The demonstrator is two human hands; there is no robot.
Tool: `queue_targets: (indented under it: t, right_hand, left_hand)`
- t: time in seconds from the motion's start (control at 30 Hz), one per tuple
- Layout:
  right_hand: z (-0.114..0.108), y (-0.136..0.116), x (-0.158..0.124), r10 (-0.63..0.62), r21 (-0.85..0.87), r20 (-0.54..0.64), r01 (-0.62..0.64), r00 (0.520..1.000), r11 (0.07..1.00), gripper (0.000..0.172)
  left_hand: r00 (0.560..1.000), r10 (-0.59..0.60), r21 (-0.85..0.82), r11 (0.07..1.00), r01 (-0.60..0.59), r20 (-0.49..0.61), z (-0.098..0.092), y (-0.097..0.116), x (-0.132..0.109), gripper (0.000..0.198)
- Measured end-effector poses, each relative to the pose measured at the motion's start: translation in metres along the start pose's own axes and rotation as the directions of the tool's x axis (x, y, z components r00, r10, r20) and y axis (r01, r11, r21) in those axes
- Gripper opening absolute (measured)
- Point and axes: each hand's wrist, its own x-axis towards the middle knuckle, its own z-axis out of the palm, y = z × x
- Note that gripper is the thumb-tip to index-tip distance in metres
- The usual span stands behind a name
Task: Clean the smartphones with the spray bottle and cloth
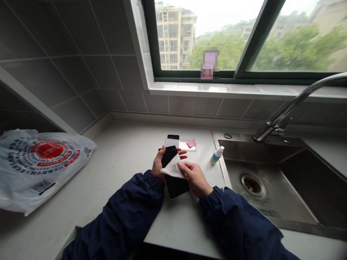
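My left hand [158,163] is wrapped round the edges of a black smartphone [176,187], which is tilted above the counter. A pale cloth with zigzag edges [173,167] lies across the middle of its face. Thumb and fingers of my right hand [195,177] pinch this cloth against the phone. Just beyond, a second phone [172,140] rests on the counter, partly hidden by the held one. Beside it is a clear phone case [184,144] with a small folded pink cloth [191,143] on it. A small spray bottle [217,155] with a white cap stands to the right.
A steel sink [271,202] with a curved tap [287,108] is set into the white counter [121,151] on the right. At the far left lies a white plastic bag [40,162] with red and black print. A window [197,39] is behind the counter.
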Motion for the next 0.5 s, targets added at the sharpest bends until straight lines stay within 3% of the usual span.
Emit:
queue_targets:
  t: [0.23, 0.5]
  right_hand:
    - [-0.001, -0.002, -0.001, 0.019, 0.011, 0.052, -0.02, 0.998, 1.0, 0.038]
    - [-0.002, -0.004, -0.002, 0.124, -0.003, 0.086, -0.124, 0.989, 0.992, 0.046]
  left_hand:
    - [0.989, 0.106, 0.012, 0.994, -0.105, -0.099, 0.002, 0.007, 0.0, 0.065]
    - [0.935, 0.291, -0.035, 0.952, -0.304, -0.204, -0.005, 0.025, 0.001, 0.065]
